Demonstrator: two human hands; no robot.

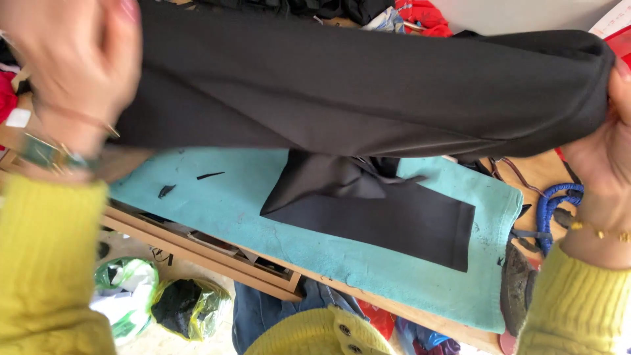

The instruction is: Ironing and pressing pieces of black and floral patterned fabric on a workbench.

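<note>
Fabric, smooth black cloth (pixel 355 85), stretches left-to-right above the teal towel (pixel 250 204), your right hand (pixel 608 144) clamped on one end, your blurred left hand (pixel 72 59) seemingly gripping the other.

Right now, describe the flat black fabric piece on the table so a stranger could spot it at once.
Find the turquoise cloth spread over the wooden table, below the large black garment stretched between both hands. On that cloth lies the black fabric piece. Unlike the held garment, it rests flat, with a straight rectangular end and a bunched, folded top.
</note>
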